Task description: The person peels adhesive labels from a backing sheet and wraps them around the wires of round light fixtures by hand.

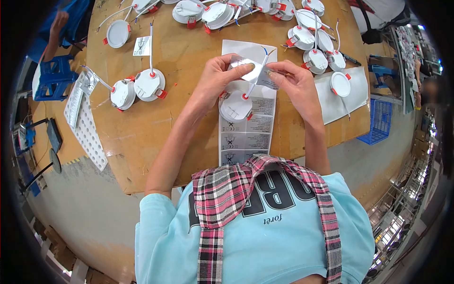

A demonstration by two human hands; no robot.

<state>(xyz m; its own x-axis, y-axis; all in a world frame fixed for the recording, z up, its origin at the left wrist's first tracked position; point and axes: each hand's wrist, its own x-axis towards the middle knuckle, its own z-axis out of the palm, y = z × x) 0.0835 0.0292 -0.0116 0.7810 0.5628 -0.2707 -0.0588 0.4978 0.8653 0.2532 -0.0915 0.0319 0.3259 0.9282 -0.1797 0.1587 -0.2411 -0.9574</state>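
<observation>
In the head view, a silver-white sticker label (254, 75) is stretched between my two hands, lying against the white cable of a round downlight (234, 106). My left hand (217, 75) pinches the label's left side between thumb and fingers. On the other side, my right hand (298, 84) pinches the label's right edge close to the cable. Blue and brown wire ends stick up above the label. The downlight rests back side up, with red-tipped spring clips, on a printed label sheet (257, 128). Whether the label sticks to the cable I cannot tell.
Several downlights (217, 14) crowd the back of the brown table (156, 123). Two labelled-side-up downlights (149, 85) stand at left, near a loose label (142, 46). At right, one lies on a white sheet (359, 94). A blue crate (378, 120) and another person's arm (54, 35) are beyond.
</observation>
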